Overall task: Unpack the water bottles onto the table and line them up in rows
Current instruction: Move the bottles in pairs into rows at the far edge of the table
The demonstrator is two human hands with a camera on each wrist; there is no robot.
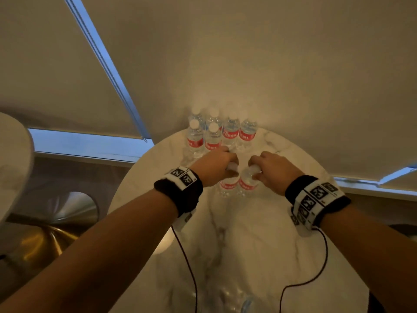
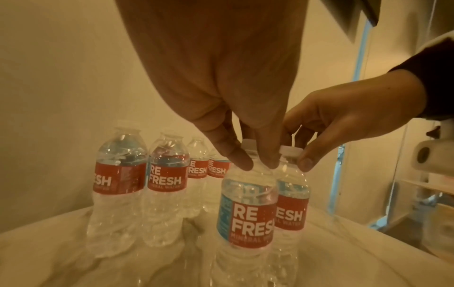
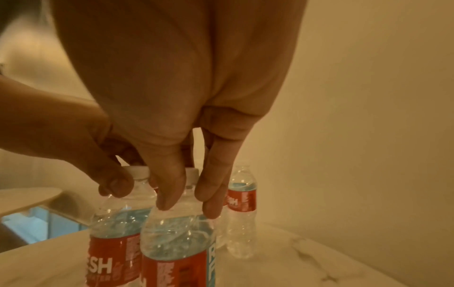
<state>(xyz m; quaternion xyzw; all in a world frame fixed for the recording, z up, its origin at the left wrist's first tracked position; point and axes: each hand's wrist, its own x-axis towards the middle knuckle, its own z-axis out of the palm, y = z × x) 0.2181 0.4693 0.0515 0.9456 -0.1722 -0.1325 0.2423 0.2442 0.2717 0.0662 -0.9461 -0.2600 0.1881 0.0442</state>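
Note:
Several clear water bottles (image 1: 214, 136) with red labels stand in short rows at the far edge of the round marble table (image 1: 282, 245). My left hand (image 1: 225, 163) pinches the white cap of one upright bottle (image 1: 227, 185) just in front of them. Close on its right, my right hand (image 1: 259, 169) pinches the cap of a second upright bottle (image 1: 247, 184). In the left wrist view my left hand (image 2: 255, 161) holds the near bottle (image 2: 248, 215). In the right wrist view my right hand (image 3: 189, 205) holds its bottle (image 3: 176, 244). Whether either base touches the table I cannot tell.
Roller blinds (image 1: 270, 64) hang right behind the table. A second white tabletop (image 1: 13, 166) and a gold pedestal base (image 1: 40, 242) lie to the left. Two wristband cables (image 1: 187, 263) trail over the marble. Blurred clear plastic (image 1: 239, 299) lies at the near edge.

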